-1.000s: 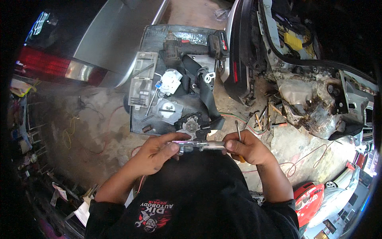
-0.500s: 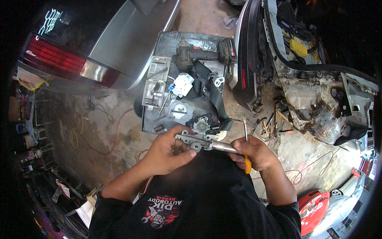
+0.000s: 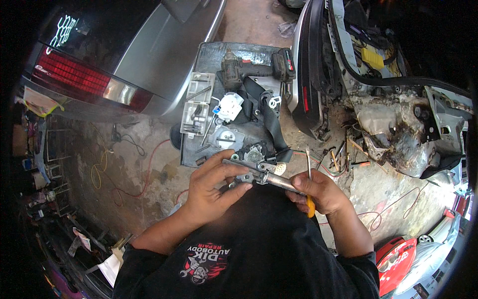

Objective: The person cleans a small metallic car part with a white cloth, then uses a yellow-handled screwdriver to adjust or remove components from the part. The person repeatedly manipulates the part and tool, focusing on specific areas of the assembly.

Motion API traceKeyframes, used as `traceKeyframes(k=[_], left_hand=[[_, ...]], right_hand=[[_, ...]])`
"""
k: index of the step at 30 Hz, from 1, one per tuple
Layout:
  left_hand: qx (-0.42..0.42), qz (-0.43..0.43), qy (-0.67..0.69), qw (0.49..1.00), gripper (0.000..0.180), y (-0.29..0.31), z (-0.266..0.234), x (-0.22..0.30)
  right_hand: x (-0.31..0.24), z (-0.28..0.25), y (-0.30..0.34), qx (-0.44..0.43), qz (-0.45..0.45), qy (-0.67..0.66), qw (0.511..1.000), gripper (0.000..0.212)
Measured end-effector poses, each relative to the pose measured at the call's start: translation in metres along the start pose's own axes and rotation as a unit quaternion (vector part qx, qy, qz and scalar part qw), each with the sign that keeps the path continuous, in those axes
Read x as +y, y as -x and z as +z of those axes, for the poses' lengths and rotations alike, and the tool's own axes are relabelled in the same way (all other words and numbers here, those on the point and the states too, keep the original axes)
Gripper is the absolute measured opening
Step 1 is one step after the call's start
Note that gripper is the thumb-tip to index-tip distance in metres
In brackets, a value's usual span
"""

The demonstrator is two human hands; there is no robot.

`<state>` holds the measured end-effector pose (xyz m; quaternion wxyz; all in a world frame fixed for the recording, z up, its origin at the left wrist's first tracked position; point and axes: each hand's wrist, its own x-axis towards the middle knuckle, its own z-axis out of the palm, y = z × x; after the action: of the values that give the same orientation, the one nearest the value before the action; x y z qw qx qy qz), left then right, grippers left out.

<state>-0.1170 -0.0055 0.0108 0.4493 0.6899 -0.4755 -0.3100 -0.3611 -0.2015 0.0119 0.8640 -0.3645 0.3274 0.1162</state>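
The left hand (image 3: 214, 184) was pinching the flat bracket end of a silvery metal tube-and-bracket part (image 3: 271, 180), thumb on the near side and fingers on the far side. The right hand (image 3: 321, 192) was grasping the tube end of the same part, along with a screwdriver (image 3: 311, 207) whose yellow handle pointed near and whose shaft pointed far. The part was held in front of the person's black shirt (image 3: 259, 239), just off the near edge of the bench, its right end tilted nearer.

On the dark-topped bench (image 3: 211, 56), closest to the hands, lay a dark mechanism with a pale wheel (image 3: 254, 153). Beyond it were two white plastic pieces, one near (image 3: 225, 137) and one farther (image 3: 230, 106), with black webbing (image 3: 273, 127) to their right. A clear compartment box (image 3: 189, 107) holding small parts stood along the left edge, and a cordless impact driver (image 3: 254, 68) lay at the far side.

Left of the bench was a car's red tail light (image 3: 69, 72); right, a bumper (image 3: 311, 65) with a red reflector. Farther right stood a stripped car body section (image 3: 388, 114) with stained metal. A red hose (image 3: 144, 179) and a yellow cable (image 3: 99, 172) trailed over the floor (image 3: 124, 164) at left.
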Motion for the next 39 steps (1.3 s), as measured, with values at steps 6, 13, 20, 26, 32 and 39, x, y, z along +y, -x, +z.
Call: traceKeyframes(k=[6, 13, 20, 26, 32, 39], left_hand=[[0.062, 0.102, -0.035, 0.992, 0.038, -0.005, 0.002, -0.006], [0.063, 0.104, -0.059, 0.991, 0.035, -0.001, -0.004, -0.005], [0.087, 0.068, -0.058, 0.992, 0.037, -0.002, 0.002, 0.004], [0.086, 0.156, -0.083, 0.98, 0.04, -0.006, 0.0, 0.005], [0.053, 0.23, -0.121, 0.964, 0.041, -0.016, -0.011, 0.019], [0.061, 0.163, 0.034, 0.984, 0.084, -0.014, -0.008, 0.04]], right_hand=[[-0.005, 0.007, 0.0, 0.004, 0.0, 0.02, 1.0, 0.049], [-0.005, 0.008, 0.002, -0.029, -0.012, 0.125, 0.992, 0.055], [-0.004, 0.006, 0.001, -0.049, -0.031, 0.12, 0.991, 0.059], [-0.001, 0.0, -0.002, -0.056, -0.038, 0.138, 0.988, 0.06], [0.008, -0.004, -0.005, -0.101, -0.093, 0.152, 0.979, 0.047], [0.011, -0.015, -0.002, -0.155, -0.094, 0.096, 0.979, 0.059]])
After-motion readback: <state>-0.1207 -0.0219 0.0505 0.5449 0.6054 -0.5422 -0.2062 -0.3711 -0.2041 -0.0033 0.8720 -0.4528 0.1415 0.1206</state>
